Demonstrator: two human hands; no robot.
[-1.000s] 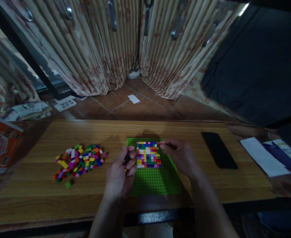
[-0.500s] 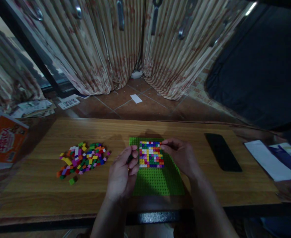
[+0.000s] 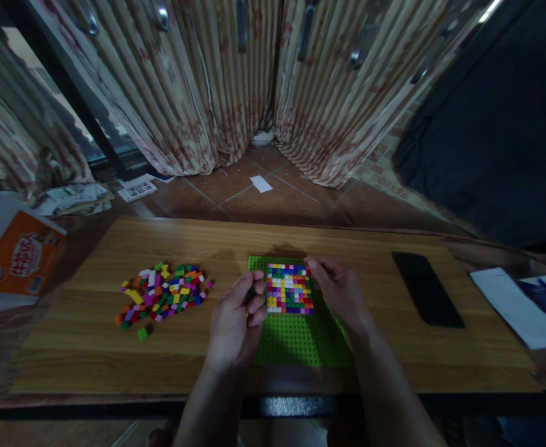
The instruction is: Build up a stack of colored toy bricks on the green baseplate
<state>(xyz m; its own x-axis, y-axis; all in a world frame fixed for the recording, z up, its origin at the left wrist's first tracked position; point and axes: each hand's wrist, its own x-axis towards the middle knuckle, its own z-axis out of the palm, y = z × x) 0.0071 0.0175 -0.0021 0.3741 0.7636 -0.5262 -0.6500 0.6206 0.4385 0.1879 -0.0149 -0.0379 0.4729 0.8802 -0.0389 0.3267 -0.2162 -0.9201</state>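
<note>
The green baseplate [image 3: 295,340] lies ahead of me, my left hand [image 3: 236,313] loosely curled at its left edge, my right hand [image 3: 340,288] nearer the brick patch [image 3: 290,288], thumb and forefinger nearly together by its far right corner, and I cannot tell whether either hand holds anything.

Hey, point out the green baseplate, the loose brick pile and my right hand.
Green baseplate [image 3: 291,341]: head view, on bare studs in its near half.
Loose brick pile [image 3: 164,298]: head view, around its middle.
Right hand [image 3: 340,290]: head view, on its back.
</note>
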